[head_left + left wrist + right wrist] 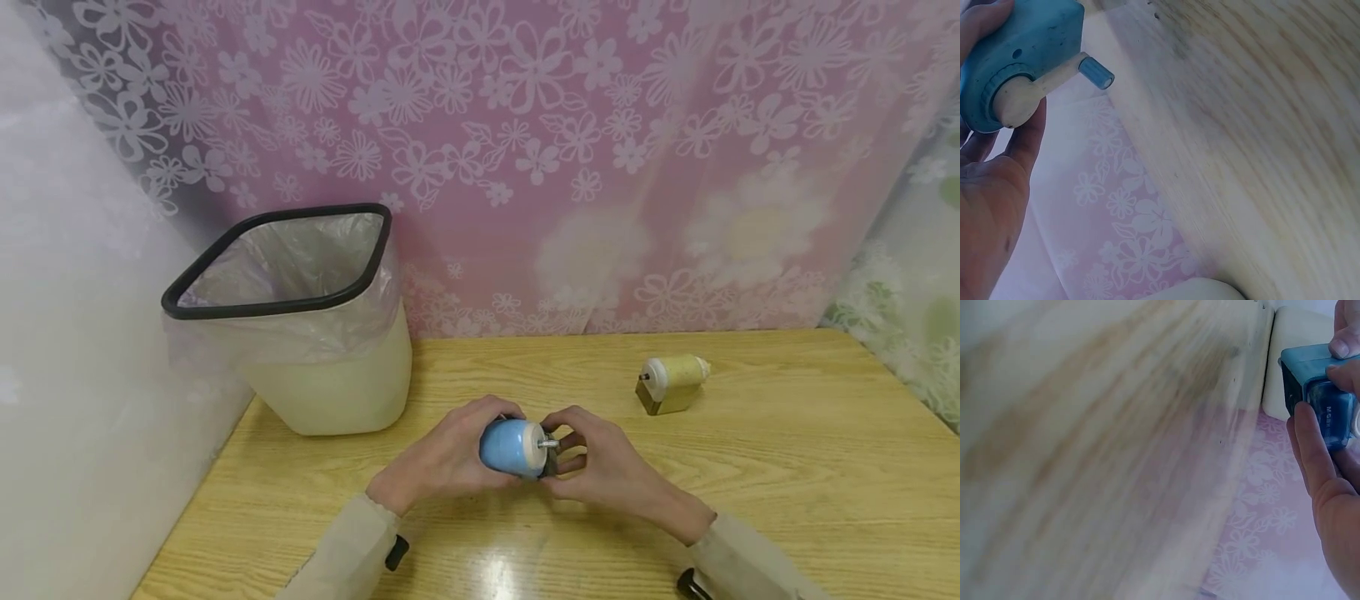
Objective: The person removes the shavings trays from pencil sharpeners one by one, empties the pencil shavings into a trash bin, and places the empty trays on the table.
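A blue crank pencil sharpener (501, 448) is held up above the wooden table between both hands. My left hand (446, 457) grips its body; in the left wrist view the white crank with a blue knob (1096, 73) points outward. On the other side my right hand (607, 462) pinches the see-through shavings drawer (1329, 411) between thumb and fingers. Whether that drawer sits flush or is partly drawn out, I cannot tell. In the head view the metal clamp rod at the white end of the sharpener faces right.
A white bin (341, 392) with a black rim and a plastic liner stands at the back left of the table (750, 467). Toward the back right stands a yellow sharpener (678, 379) with a dark base. A pink floral curtain (525, 167) hangs behind the table.
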The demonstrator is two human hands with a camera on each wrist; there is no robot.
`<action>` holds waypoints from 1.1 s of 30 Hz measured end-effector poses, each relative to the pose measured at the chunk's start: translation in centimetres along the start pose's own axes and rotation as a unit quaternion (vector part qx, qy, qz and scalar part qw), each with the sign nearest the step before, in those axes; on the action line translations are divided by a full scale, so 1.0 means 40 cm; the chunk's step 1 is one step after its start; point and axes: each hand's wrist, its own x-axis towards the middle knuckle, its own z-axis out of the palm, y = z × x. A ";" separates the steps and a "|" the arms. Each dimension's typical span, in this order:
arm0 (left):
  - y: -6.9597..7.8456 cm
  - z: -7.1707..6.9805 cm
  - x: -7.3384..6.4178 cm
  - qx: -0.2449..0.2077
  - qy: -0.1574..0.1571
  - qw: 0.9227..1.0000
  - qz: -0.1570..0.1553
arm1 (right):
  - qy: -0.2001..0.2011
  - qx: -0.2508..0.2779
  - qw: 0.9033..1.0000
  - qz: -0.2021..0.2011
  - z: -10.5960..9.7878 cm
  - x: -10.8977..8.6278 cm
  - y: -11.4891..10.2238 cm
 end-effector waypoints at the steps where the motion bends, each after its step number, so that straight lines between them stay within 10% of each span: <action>1: 0.000 0.001 -0.001 0.000 0.001 1.000 -0.005 | 0.003 0.007 1.000 0.008 0.001 -0.002 0.000; 33: 0.009 -0.012 -0.009 0.014 -0.021 1.000 -0.018 | -0.010 0.089 0.990 0.107 0.015 -0.025 -0.013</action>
